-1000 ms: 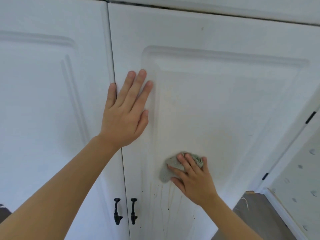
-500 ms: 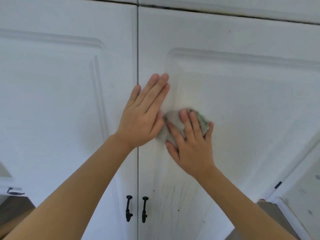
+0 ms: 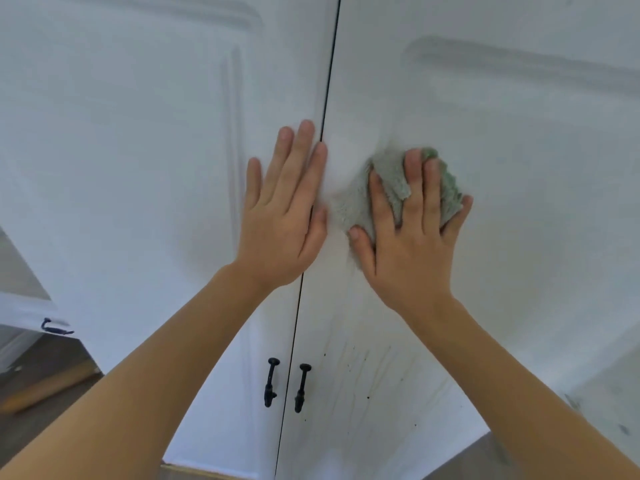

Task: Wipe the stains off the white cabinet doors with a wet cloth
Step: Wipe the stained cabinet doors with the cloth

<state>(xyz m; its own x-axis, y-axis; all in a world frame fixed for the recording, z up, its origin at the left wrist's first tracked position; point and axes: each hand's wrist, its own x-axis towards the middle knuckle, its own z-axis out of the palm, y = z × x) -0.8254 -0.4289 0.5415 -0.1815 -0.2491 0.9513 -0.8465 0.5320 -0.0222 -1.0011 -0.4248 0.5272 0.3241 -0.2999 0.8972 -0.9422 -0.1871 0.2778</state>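
The cloth (image 3: pixel 391 188) had climbed; right hand (image 3: pixel 408 237) pressed it with spread fingers, left hand (image 3: pixel 284 216) flat alongside. Below the fingers, drip stains (image 3: pixel 363 379) remained unwiped.

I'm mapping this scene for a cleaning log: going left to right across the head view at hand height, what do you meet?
Left door → left hand → cloth → right hand → right door.
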